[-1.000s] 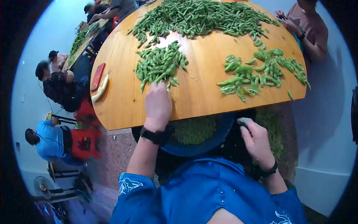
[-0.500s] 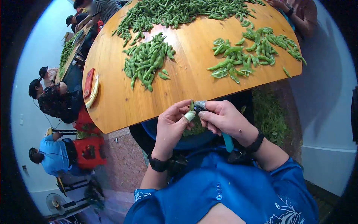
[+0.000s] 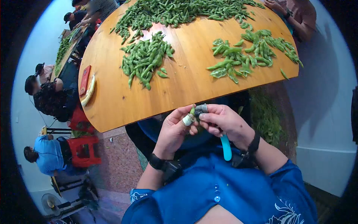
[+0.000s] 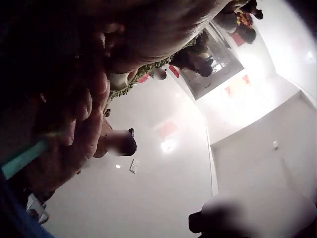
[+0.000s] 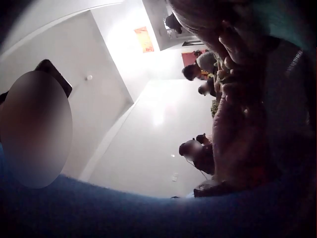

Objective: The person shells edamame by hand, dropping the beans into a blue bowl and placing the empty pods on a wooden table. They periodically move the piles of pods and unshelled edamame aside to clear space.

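In the head view both hands meet just off the table's near edge. The left hand (image 3: 176, 128), its thumb wrapped in pale tape, pinches a green pod (image 3: 192, 111) that points upward. Close against it, the right hand (image 3: 228, 121) grips a tool with a turquoise handle (image 3: 226, 148); grey tape wraps its forefinger, and the tool's working end is hidden. The turquoise handle (image 4: 25, 158) also shows in the left wrist view. On the table lie a small pile of whole pods (image 3: 145, 59) and, to the right, flatter, paler pods (image 3: 242, 58).
A large heap of pods (image 3: 179, 13) covers the table's far side. A red object (image 3: 85, 80) and a pale curved object (image 3: 89, 91) lie at the left edge. Below the table is a blue tub (image 3: 194, 141); green scraps (image 3: 266, 115) cover the floor at right. Other people sit around.
The left hand has come from the small pile to the right hand, bringing a pod. The right hand has moved left to meet it. Over the last half second both have stayed together.
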